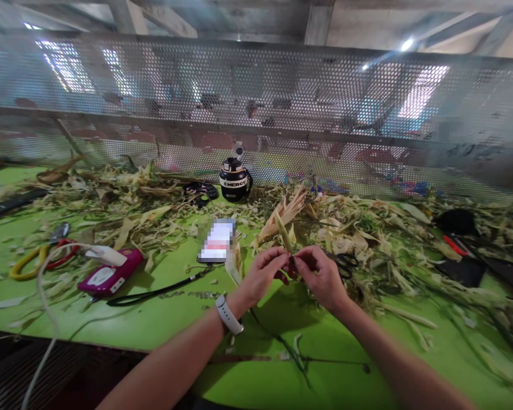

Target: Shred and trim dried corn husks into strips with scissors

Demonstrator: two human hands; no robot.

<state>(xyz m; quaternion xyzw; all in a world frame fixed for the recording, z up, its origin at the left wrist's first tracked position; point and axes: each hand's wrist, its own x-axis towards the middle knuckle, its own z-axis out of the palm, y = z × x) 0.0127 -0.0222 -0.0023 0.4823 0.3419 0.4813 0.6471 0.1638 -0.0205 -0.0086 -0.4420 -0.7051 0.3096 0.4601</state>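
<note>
Close together over the green table point(175, 322), both my hands pinch the lower end of a narrow yellow-green husk strip point(283, 230), which points up and away from me. My left hand point(263, 276), with a white watch band on its wrist, has its fingers closed at the strip's base. Thumb and fingers of my right hand point(320, 277) meet them from the other side. The exact pinch point is partly hidden by my fingers. A pale bundle of dried corn husks point(288, 208) lies just beyond. Scissors with black handles point(347, 265) lie beside my right hand.
A phone point(217, 240) lies left of my hands, before a black jug point(234, 181). Further left are a magenta power bank point(111, 276) with a white cable and scissors with yellow and red handles point(31, 262). Husk scraps point(367, 228) line a perforated metal screen point(260, 80).
</note>
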